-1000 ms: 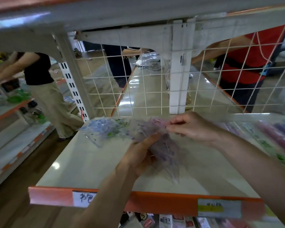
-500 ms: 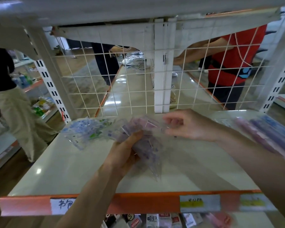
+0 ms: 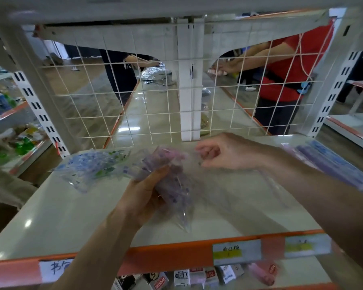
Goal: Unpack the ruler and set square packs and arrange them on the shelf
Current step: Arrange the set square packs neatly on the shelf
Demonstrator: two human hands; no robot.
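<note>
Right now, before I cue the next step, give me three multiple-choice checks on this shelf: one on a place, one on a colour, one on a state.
1. Where do the blue packs lie?
A) on the shelf, left of the purple bundle
B) on the floor
C) hung on the wire grid

2. What colour is the shelf's front strip?
A) green
B) orange
C) black

3. What state is the purple bundle in?
A) lying untouched
B) gripped by the left hand
C) sealed in a carton

Answers:
1 A, they rest on the shelf surface beside the bundle.
2 B, orange runs between the price labels.
3 B, the hand's fingers curl round the bundle.
</note>
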